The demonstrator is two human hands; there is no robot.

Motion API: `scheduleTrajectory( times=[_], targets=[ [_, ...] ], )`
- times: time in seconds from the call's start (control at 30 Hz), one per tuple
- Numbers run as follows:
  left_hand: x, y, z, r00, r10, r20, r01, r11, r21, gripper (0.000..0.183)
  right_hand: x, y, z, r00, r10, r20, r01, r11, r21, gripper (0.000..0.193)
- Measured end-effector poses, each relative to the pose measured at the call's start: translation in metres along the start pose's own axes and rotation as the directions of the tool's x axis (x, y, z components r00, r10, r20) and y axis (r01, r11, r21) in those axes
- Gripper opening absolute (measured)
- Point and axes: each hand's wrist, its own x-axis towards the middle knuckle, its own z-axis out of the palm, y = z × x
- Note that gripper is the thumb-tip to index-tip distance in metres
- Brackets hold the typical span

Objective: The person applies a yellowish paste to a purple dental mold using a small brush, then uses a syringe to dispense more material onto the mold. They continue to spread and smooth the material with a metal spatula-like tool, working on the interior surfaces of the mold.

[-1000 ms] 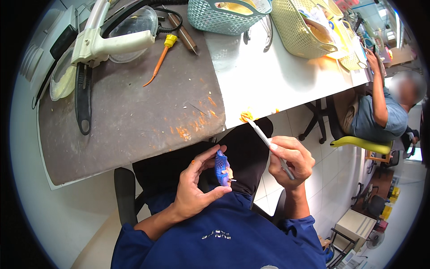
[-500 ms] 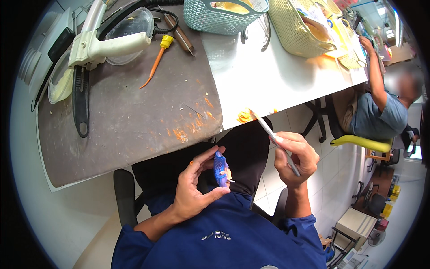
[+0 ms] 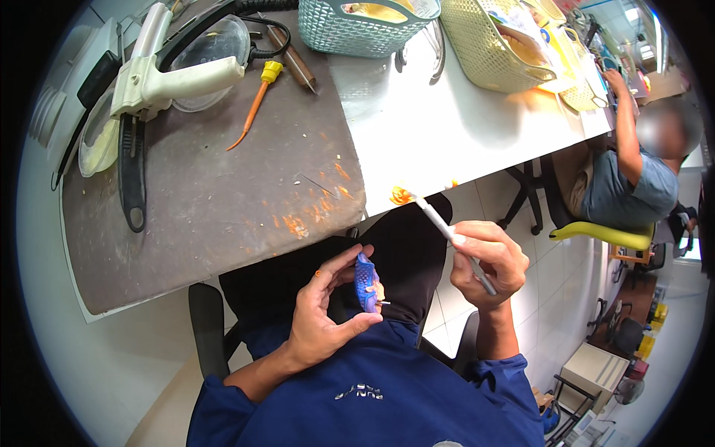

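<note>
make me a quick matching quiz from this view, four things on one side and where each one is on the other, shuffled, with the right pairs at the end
1. blue piece
2. grey pen-like tool
3. orange stick
4. teal basket

A. on the dark mat
B. on the white surface
C. in the right hand
D. in the left hand

Pairs: 1-D, 2-C, 3-A, 4-B

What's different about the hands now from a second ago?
The right hand moved its gray stick slightly right, from about the middle of the orange patch toward its right side. Nothing was grabbed or let go. The left hand still holds the blue piece.
</note>
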Motion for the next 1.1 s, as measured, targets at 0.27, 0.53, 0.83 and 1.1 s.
scheduleTrajectory(
  times=[0.27, 0.53, 0.83, 1.1],
  targets=[
    [-0.001, -0.002, 0.000, 1.000, -0.028, -0.005, 0.028, 1.000, -0.010, 0.086, -0.006, 0.000, 0.007, 0.995, -0.095, 0.039, 0.095, 0.995, 0.007, 0.036],
    [0.000, -0.002, 0.000, 1.000, -0.014, -0.015, 0.014, 1.000, -0.005, 0.086, -0.012, 0.001, 0.005, 0.999, -0.034, -0.008, 0.034, 0.999, 0.007, 0.037],
    [-0.002, -0.003, 0.001, 0.999, -0.035, -0.020, 0.034, 0.999, -0.024, 0.087, 0.001, -0.003, 0.005, 0.999, -0.024, 0.023, 0.025, 0.999, -0.035, 0.032],
    [-0.003, -0.001, -0.001, 0.999, -0.030, -0.021, 0.030, 0.999, -0.021, 0.087, 0.000, -0.002, 0.002, 0.999, -0.027, 0.032, 0.028, 0.999, -0.037, 0.034]
  ],
)
